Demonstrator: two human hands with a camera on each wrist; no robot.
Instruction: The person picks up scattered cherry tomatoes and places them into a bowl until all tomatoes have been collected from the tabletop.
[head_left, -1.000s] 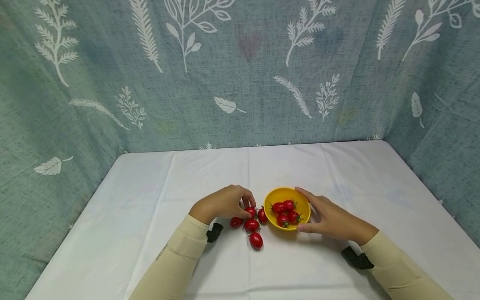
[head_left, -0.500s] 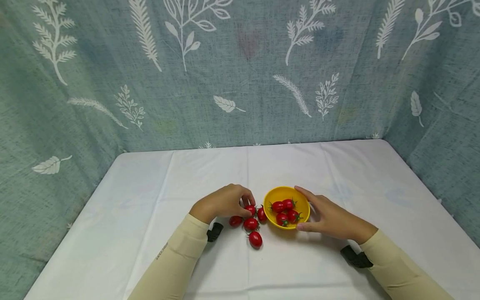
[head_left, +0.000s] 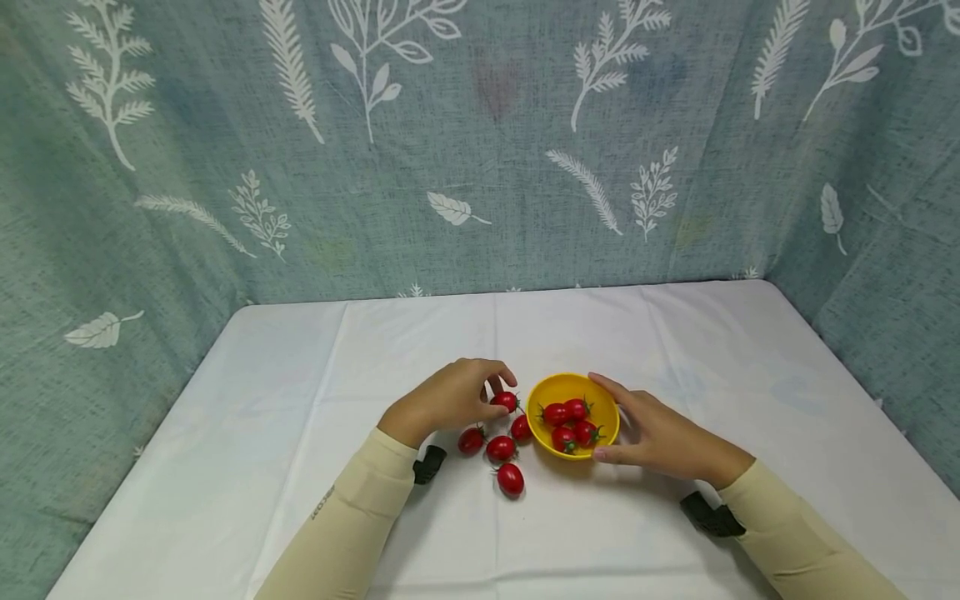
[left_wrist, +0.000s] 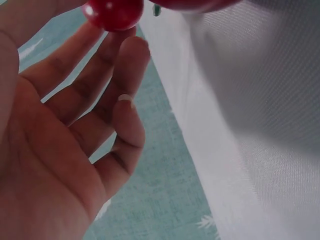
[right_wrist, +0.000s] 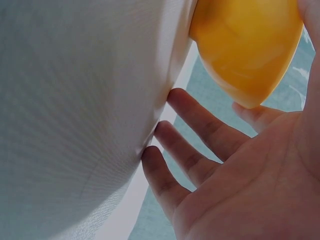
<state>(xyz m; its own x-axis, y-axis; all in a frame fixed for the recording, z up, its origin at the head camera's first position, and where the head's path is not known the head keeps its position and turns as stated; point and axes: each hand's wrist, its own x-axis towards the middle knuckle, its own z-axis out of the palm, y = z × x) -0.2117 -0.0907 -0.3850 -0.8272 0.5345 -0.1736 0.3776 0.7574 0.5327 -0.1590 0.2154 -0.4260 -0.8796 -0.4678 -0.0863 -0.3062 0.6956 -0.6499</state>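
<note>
My left hand (head_left: 452,402) pinches a red cherry tomato (head_left: 505,402) between thumb and fingers, just left of the yellow bowl (head_left: 574,379). In the left wrist view the tomato (left_wrist: 114,12) shows at the fingertips, and the other fingers are loosely bent. Several more loose tomatoes lie below that hand, among them one close to the bowl (head_left: 521,427) and one nearest me (head_left: 511,480). My right hand (head_left: 660,433) holds the bowl's right side, index finger at the far rim and thumb at the near rim; its other fingertips (right_wrist: 152,159) rest on the cloth. Several tomatoes with green stems sit inside the bowl.
A white cloth (head_left: 375,358) with fold creases covers the table. Behind it and along both sides hangs a blue-green curtain (head_left: 480,208) with white leaf patterns. Dark straps (head_left: 712,514) are on both wrists, over beige sleeves (head_left: 352,508).
My left hand has moved slightly up and away from me with the pinched tomato, apart from the other loose ones. My right hand and the bowl have stayed in place.
</note>
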